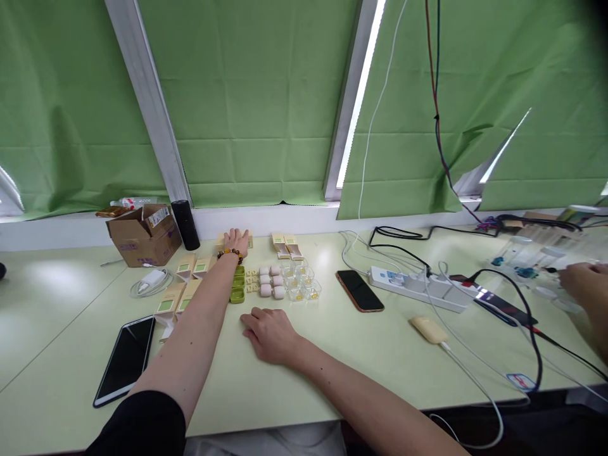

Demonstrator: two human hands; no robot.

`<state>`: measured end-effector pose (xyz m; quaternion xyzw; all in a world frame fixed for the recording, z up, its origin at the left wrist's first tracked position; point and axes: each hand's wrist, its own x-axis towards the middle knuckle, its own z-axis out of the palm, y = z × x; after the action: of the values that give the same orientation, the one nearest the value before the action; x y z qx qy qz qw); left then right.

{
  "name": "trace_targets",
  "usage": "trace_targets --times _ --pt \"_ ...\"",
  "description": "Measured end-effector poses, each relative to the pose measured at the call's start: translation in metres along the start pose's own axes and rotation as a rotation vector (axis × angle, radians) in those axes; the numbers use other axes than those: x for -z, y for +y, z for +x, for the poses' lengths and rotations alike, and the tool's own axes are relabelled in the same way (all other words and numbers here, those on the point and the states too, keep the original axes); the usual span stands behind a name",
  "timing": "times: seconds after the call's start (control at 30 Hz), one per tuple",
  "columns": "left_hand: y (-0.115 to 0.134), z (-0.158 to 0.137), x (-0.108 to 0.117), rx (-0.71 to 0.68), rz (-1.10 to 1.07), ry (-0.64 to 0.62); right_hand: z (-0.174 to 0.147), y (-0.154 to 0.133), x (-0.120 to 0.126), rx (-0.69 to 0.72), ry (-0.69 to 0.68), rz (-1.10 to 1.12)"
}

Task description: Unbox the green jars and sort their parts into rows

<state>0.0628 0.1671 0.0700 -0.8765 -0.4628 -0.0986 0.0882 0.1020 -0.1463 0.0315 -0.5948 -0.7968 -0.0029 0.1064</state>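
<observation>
My left hand [236, 240], with a beaded bracelet at the wrist, reaches to the far side of the table. Its fingers are stretched out over small cream cartons [249, 242], partly covering them. Closer to me, my right hand [268, 332] rests on the tabletop, fingers loosely extended and nothing in them. Between the hands stand rows of small items: olive-green square cases [237, 295], tiny yellow pieces [252, 280], pale pink rounded blocks [278, 292] and clear plastic shells [312, 289]. Further cream cartons lie beside my left forearm [189, 295] and behind the rows [287, 246].
At left are a cardboard box [145, 244], black cylinder [185, 225], white charger [152, 278] and tablet [126, 358]. Rightward lie a phone [360, 291], power strip [418, 289], cream power bank [427, 329] and loose cables. Another person's hand [586, 285] is near clear containers [515, 250].
</observation>
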Motion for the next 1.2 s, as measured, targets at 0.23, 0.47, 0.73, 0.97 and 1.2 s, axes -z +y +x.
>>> trace_targets --times 0.23,0.47,0.73,0.97,1.2 --pt "-0.002 0.002 -0.008 -0.08 -0.072 0.064 0.001 -0.002 0.0 -0.002 -0.008 -0.004" --pt "0.006 -0.01 0.003 -0.116 -0.192 0.162 0.001 -0.005 0.001 -0.003 -0.011 -0.005" --pt "0.009 -0.04 0.048 -0.087 -0.74 0.199 -0.004 0.013 0.014 -0.05 0.112 0.057" --pt "0.009 -0.153 0.09 -0.106 -1.557 -0.046 -0.008 0.043 0.055 -0.159 0.547 0.166" --pt "0.038 -0.232 0.078 0.029 -1.74 -0.109 -0.011 0.046 0.041 0.099 0.479 0.534"
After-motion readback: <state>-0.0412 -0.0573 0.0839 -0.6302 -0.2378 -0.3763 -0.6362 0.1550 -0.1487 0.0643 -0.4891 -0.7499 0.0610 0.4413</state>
